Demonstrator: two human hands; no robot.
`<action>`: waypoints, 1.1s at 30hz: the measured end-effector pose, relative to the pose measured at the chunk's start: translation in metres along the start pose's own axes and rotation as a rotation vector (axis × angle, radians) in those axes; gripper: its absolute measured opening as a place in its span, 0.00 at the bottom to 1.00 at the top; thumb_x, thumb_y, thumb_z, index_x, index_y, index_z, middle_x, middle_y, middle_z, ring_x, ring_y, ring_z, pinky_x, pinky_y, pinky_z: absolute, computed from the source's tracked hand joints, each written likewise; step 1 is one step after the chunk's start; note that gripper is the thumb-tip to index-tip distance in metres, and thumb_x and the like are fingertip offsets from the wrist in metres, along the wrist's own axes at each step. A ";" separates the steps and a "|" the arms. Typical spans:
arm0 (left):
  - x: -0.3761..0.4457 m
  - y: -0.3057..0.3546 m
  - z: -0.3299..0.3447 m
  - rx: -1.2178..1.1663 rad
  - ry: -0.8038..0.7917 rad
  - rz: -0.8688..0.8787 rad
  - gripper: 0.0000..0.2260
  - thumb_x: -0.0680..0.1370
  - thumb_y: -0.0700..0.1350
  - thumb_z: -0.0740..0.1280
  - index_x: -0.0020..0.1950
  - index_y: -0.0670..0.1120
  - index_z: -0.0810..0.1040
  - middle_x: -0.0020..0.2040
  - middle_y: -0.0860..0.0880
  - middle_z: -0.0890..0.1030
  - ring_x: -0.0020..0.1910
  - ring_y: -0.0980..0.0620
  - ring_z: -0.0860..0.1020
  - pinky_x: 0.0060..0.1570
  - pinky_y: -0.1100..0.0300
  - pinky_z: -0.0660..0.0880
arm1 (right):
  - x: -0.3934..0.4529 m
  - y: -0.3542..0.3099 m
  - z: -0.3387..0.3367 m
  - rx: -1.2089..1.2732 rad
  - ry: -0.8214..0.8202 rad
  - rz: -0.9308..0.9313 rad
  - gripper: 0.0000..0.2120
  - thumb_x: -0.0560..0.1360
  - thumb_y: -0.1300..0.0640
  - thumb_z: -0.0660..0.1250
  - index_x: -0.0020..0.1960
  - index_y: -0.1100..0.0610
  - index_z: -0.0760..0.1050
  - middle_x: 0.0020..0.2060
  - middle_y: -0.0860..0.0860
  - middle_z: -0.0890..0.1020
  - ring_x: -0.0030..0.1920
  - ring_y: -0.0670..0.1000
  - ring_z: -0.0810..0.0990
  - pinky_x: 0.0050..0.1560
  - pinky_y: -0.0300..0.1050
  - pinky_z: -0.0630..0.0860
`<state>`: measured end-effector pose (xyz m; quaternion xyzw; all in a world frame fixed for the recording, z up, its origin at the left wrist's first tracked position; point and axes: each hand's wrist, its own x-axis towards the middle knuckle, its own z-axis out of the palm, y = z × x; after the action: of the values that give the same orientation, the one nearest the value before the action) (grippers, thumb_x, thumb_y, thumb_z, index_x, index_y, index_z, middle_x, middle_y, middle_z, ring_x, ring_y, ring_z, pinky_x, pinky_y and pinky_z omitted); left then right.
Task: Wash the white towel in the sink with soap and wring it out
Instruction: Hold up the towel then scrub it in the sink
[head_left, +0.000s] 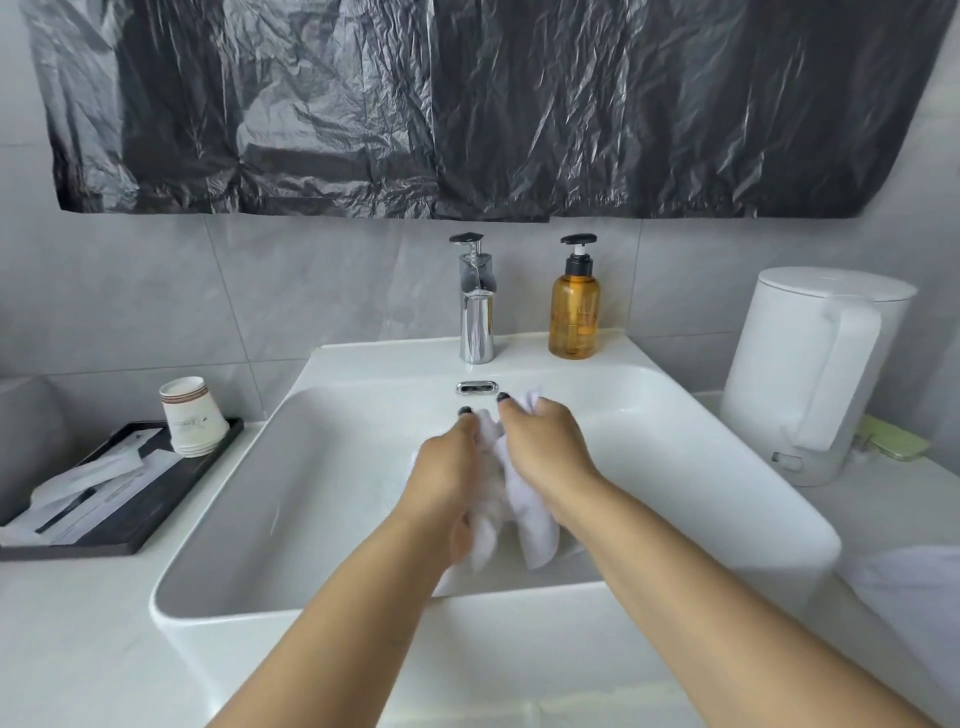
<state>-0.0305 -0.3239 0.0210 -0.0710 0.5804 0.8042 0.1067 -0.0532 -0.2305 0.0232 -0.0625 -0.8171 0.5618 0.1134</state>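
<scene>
The white towel (511, 501) is bunched between both hands over the middle of the white sink (291, 467). My left hand (447, 470) grips its left side, fingers curled round the cloth. My right hand (545, 441) grips the right side, with a corner of towel poking out past the fingers. Loose ends hang down toward the basin floor. The chrome tap (477, 306) stands at the back of the sink, with no water seen running. An amber soap pump bottle (574, 306) stands to the right of the tap on the sink's rim.
A black tray (171, 493) with packets and stacked paper cups (189, 415) sits on the left counter. A white kettle (815, 374) stands at the right, a green item (893, 441) behind it. White cloth (914, 587) lies at the right edge. Black plastic sheet (467, 104) covers the wall above.
</scene>
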 end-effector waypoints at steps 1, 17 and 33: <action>0.003 0.001 -0.003 -0.025 0.004 0.004 0.20 0.85 0.48 0.54 0.45 0.40 0.79 0.28 0.47 0.75 0.24 0.51 0.76 0.26 0.67 0.72 | -0.014 -0.003 0.002 -0.077 -0.037 -0.054 0.15 0.79 0.50 0.58 0.36 0.54 0.67 0.36 0.53 0.78 0.41 0.56 0.76 0.37 0.43 0.68; -0.017 0.008 -0.002 0.095 0.014 -0.086 0.15 0.84 0.49 0.58 0.40 0.45 0.73 0.32 0.46 0.73 0.29 0.48 0.73 0.30 0.63 0.68 | -0.043 0.012 -0.009 -0.202 -0.121 -0.183 0.13 0.81 0.50 0.55 0.47 0.58 0.72 0.42 0.54 0.80 0.44 0.56 0.79 0.42 0.46 0.74; 0.001 -0.003 -0.010 0.438 0.246 0.395 0.12 0.75 0.48 0.72 0.44 0.39 0.75 0.38 0.47 0.78 0.38 0.48 0.77 0.42 0.53 0.76 | -0.006 0.044 -0.092 -0.663 -0.730 -0.033 0.37 0.59 0.18 0.60 0.42 0.52 0.75 0.38 0.44 0.78 0.43 0.46 0.77 0.48 0.41 0.71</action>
<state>-0.0311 -0.3329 0.0150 -0.0289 0.7507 0.6508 -0.1100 -0.0249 -0.1332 0.0133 0.1186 -0.9392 0.2548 -0.1972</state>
